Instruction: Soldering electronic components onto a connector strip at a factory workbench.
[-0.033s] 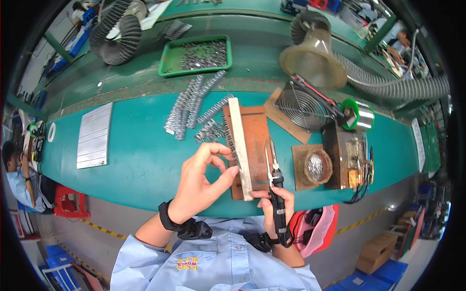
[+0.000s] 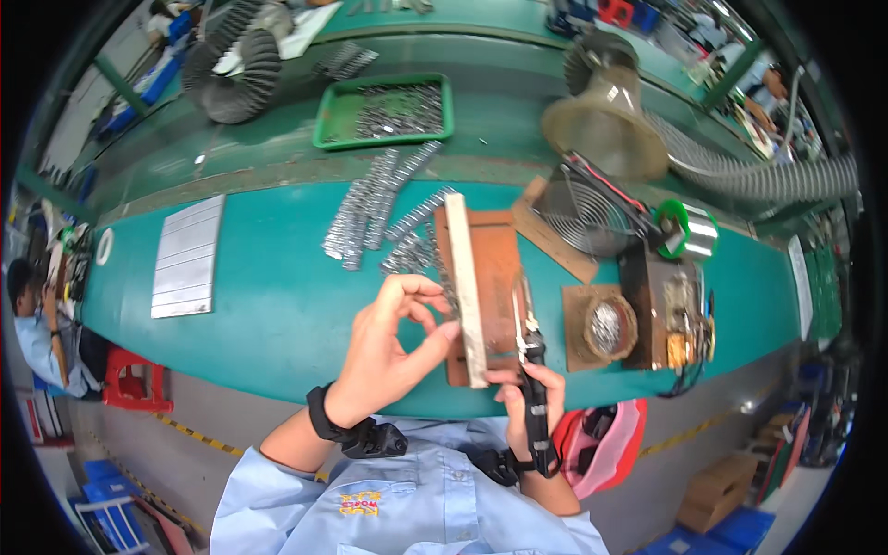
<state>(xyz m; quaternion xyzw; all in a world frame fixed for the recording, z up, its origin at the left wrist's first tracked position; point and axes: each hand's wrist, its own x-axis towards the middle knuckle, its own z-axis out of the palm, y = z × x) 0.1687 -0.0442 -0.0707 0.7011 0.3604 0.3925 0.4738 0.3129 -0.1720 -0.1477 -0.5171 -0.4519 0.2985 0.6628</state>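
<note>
Metal strip of small parts [image 2: 442, 277] is pinched by the left hand [image 2: 393, 347] at the edge of a pale wood bar [image 2: 464, 287] on a brown block [image 2: 495, 277]. Right hand [image 2: 529, 393] is clenched round a black soldering iron [image 2: 534, 388], tip over the block. Work looks part done, approx: loose strips [image 2: 370, 217] lie on the bench [image 2: 277, 305] w/ no sign of handling. Beyond, 1 green tray [image 2: 384, 111] holds more metal parts; a round tin [image 2: 608, 326] holds wire wool.

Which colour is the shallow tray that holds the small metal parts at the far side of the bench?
The tray is green; the head view shows it clearly.
</note>
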